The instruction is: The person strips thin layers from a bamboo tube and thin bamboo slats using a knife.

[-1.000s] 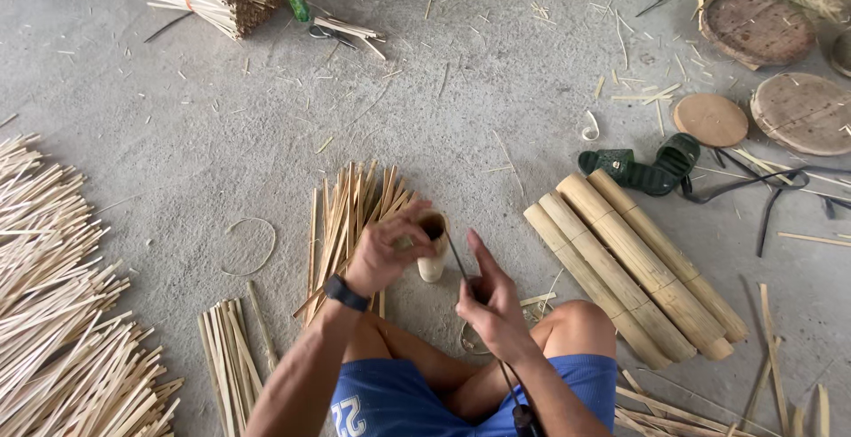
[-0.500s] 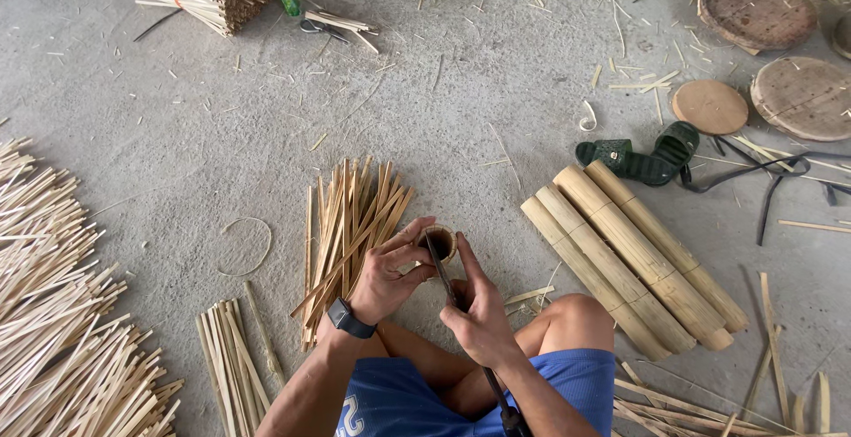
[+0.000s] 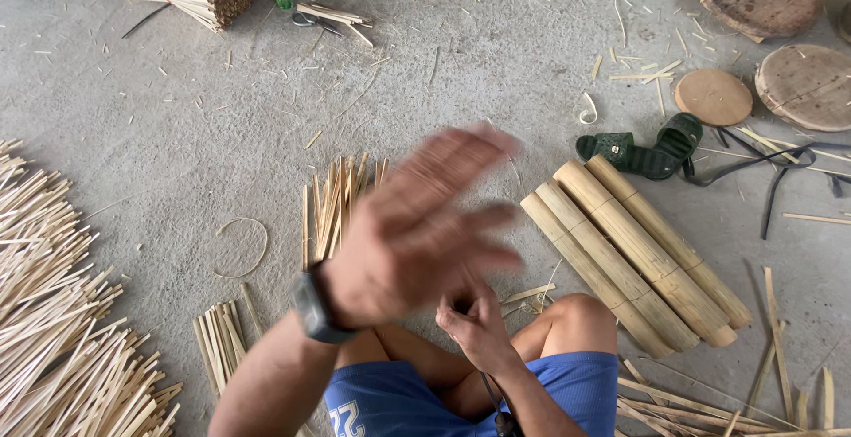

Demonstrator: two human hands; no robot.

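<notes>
Bamboo strips (image 3: 341, 202): a loose fan of split strips lies on the concrete just ahead of your knees, partly hidden by your raised left hand; judged from this, this share of the splitting is done.
Finished heap (image 3: 53, 313): far left, a big pile of thin pale sticks, with a smaller bunch (image 3: 217, 344) lying near your left forearm.
Left hand (image 3: 417, 224): lifted towards the camera and blurred, fingers spread wide, holding nothing.
Right hand (image 3: 474, 322): low between your knees, fingers curled tight round something small; you cannot tell what it is from here.
Bamboo poles (image 3: 634, 255): three whole round lengths lie side by side, touching, right of your knee; these look uncut, so this part of the work remains.
Wooden discs (image 3: 714, 96): well apart at upper right, beside dark green sandals (image 3: 643, 149).
</notes>
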